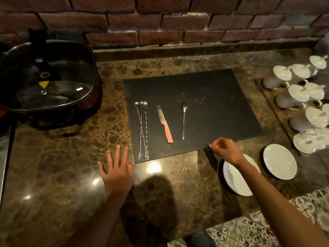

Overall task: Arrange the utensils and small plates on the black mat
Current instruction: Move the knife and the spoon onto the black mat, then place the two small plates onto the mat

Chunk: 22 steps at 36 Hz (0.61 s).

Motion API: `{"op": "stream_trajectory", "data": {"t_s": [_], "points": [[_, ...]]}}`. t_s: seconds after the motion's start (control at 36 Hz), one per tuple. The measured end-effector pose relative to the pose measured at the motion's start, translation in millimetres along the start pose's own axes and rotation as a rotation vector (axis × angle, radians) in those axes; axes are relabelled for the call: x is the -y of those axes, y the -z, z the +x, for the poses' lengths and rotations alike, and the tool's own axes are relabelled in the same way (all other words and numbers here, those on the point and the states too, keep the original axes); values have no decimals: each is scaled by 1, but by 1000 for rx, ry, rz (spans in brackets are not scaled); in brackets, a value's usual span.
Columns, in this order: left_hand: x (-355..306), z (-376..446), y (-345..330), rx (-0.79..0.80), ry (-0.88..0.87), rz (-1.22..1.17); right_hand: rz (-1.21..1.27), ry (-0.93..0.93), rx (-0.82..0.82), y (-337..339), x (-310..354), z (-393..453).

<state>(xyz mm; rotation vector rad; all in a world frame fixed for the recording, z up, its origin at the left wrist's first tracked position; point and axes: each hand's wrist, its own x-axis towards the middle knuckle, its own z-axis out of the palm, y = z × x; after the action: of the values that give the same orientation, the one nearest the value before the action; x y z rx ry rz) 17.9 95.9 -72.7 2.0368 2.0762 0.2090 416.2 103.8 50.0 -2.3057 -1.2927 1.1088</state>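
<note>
The black mat (204, 97) lies on the marble counter. On its left part rest three long twisted picks (142, 129) side by side, a pink-handled knife (165, 124) and a small metal spoon (183, 120), all pointing away from me. Two small white plates sit off the mat at the right front: one (235, 180) partly under my right forearm, the other (279, 161) beside it. My right hand (223, 148) is pinched at the mat's front edge. My left hand (116, 172) hovers flat with fingers spread, left of the mat's front corner.
A lidded electric pan (46, 77) stands at the back left. White cups and saucers (300, 97) crowd the right side of the counter. A brick wall (160, 20) closes the back. Patterned floor tiles (249, 230) show past the counter's front edge.
</note>
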Motion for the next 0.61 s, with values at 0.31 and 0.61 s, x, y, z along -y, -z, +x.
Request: {"op": "stream_trajectory", "data": {"t_s": [0.31,0.61], "points": [[-31,-46,0,-43,70,-106,-155,-41,-198,46,-80,-42],[-139,-96,-10,47,134,-95,-335,-42,-3,86,-143,-15]]}}
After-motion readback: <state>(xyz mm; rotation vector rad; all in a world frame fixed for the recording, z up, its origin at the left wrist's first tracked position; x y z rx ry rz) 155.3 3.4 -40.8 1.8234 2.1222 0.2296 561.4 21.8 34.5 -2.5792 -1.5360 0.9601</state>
